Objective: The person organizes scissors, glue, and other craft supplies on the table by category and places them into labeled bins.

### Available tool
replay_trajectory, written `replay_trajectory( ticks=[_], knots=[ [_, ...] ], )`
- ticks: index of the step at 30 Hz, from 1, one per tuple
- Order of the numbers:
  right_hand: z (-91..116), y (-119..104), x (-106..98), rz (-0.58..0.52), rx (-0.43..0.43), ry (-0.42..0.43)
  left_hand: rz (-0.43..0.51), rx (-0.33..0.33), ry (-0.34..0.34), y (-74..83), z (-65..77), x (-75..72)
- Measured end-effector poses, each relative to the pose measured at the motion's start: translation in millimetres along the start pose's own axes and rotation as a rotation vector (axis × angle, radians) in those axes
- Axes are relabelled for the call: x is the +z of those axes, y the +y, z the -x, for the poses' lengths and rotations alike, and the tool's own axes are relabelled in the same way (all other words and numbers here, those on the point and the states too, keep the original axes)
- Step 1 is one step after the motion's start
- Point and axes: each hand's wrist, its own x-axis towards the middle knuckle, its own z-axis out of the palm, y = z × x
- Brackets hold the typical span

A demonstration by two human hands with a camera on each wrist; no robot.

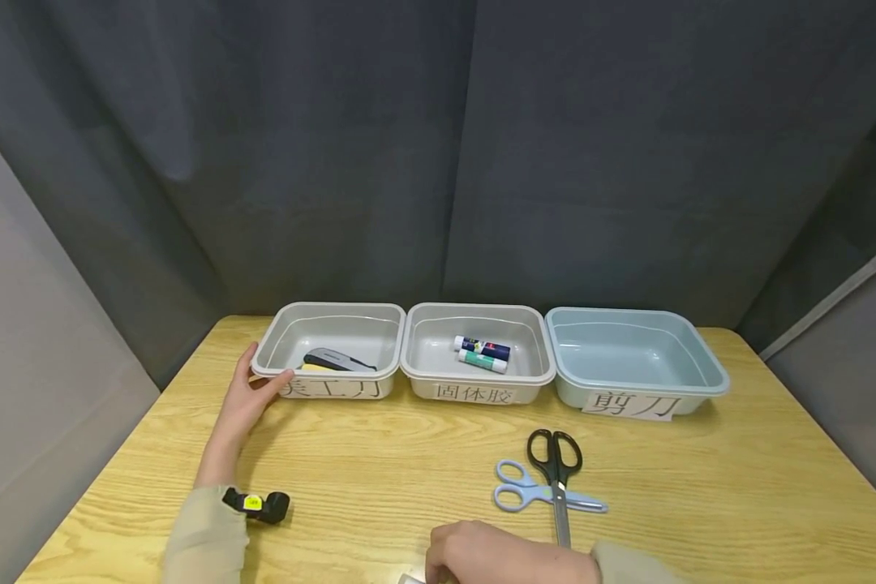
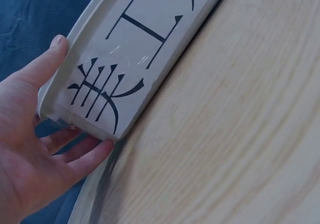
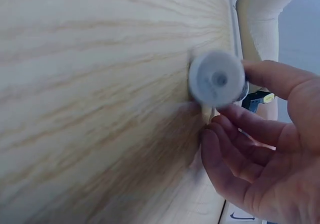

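My left hand (image 1: 242,405) holds the front left corner of the left grey bin (image 1: 339,308). In the left wrist view the thumb lies against the rim and the other fingers (image 2: 85,156) bend round the end wall. Inside that bin lie a grey and black utility knife (image 1: 336,358) and something yellow, mostly hidden by the front wall. At the near edge of the head view, my right hand (image 1: 500,556) grips a glue stick (image 3: 217,78) low over the table. Its round, whitish end faces the right wrist camera; the hand hides much of its body.
The middle grey bin (image 1: 478,310) contains two glue sticks (image 1: 482,359). A blue bin (image 1: 628,316) stands at its right. Black-handled scissors (image 1: 555,466) lie across light blue scissors (image 1: 529,491) on the wooden table (image 1: 380,478). Labels mark the bins' fronts; a dark curtain (image 1: 438,162) hangs behind.
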Motion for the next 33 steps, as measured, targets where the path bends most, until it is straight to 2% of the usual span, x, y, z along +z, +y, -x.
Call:
replay_trajectory(
  ticks=[4,8,14,21,28,33],
  knots=[
    [0.9,-1.1,-3.5,-0.038,0.067,-0.021,0.009,-0.013,-0.01,18.3,9.5,-0.8],
    [2.8,-0.5,-8.0,-0.077,0.144,-0.043,0.021,-0.02,-0.003,24.2,12.1,0.5],
    [4.5,0.7,-14.6,-0.086,0.218,-0.003,0.056,-0.007,0.032,19.1,11.7,2.6],
    [4.8,10.7,-27.7,0.025,0.194,0.098,0.078,0.012,0.026,16.2,11.7,4.2],
    [7.3,18.3,-50.2,0.06,0.271,0.142,0.104,0.011,0.021,15.9,11.7,3.5],
    [9.3,25.1,-62.9,0.113,0.289,0.187,0.105,-0.003,0.02,15.6,11.9,3.6]
  ],
)
